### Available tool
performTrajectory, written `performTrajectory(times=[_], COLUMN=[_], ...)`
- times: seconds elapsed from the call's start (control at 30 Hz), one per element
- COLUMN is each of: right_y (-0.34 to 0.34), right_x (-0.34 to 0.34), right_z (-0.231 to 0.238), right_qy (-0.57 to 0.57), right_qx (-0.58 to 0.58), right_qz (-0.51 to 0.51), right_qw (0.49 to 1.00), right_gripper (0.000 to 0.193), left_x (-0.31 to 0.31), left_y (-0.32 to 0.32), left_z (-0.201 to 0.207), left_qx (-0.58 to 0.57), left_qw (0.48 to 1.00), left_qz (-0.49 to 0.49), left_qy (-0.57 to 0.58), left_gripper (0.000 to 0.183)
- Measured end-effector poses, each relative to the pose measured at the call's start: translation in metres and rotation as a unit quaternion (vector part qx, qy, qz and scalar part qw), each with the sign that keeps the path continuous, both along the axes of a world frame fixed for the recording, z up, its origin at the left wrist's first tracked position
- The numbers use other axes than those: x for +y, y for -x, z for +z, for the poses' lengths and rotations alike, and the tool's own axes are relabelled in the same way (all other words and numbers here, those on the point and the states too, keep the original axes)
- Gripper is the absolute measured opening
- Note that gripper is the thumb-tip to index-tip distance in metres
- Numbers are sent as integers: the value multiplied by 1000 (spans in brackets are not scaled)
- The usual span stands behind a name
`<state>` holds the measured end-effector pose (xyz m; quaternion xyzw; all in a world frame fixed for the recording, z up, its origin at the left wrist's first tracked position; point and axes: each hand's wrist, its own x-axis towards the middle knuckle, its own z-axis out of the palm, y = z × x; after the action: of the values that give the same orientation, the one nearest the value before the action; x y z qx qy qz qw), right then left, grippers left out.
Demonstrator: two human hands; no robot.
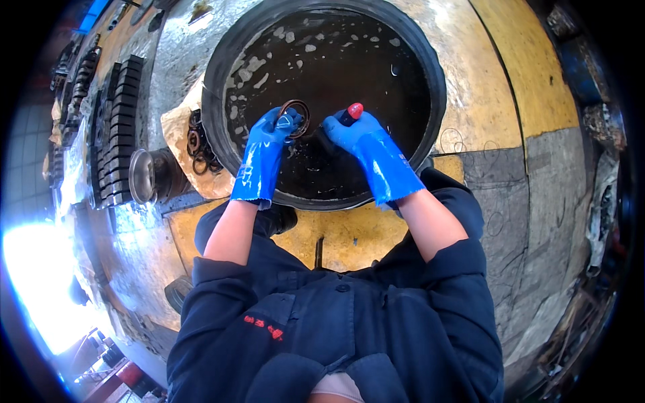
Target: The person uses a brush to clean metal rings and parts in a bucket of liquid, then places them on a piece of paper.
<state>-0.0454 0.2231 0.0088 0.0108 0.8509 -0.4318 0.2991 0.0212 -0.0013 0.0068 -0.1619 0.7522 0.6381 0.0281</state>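
Both my hands wear blue rubber gloves and are over a wide black tub (213, 101) of dark liquid with pale foam patches. My left hand (271, 127) grips a brown ring (306, 121), held up above the liquid. In my right hand (359, 131) is a tool with a black and red handle (355, 111). Its dark working end points down toward the liquid, beside the ring, and its kind is hard to make out. A gap shows between the tool and the ring.
Left of the tub, several dark rings (199, 151) lie on a piece of cardboard (176, 127). A metal cylinder (142, 176) lies nearby, before rows of black ribbed parts (124, 121). Worn yellow and grey sheets (497, 195) cover the floor. My knees flank the tub's near side.
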Motion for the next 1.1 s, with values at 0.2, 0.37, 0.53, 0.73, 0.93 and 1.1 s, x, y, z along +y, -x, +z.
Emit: performTrajectory(times=[0.2,0.37,0.53,0.73,0.93,1.1], right_y=[-11,-2,-12,1,6,6], right_x=[-4,-16,-10,8,10,11], right_z=[1,10,4,-7,4,1], right_qy=[56,-52,-11,195,107,-102], right_qx=[305,339,211,-61,-38,116], right_qz=[76,220,15,-57,-38,22], right_qw=[948,913,977,977,993,988], right_gripper=[30,25,38,39,37,44], left_x=[-11,-4,-3,-8,9,-6], left_y=[-2,0,7,12,-3,-5], left_z=[-7,-9,-22,-32,16,18], left_qx=[-29,11,49,95,-12,-53], left_qw=[993,987,967,970,999,998], left_qz=[-60,-102,-123,-155,-37,-3], left_qy=[96,120,219,162,8,-37], left_gripper=[46,41,36,38,47,48])
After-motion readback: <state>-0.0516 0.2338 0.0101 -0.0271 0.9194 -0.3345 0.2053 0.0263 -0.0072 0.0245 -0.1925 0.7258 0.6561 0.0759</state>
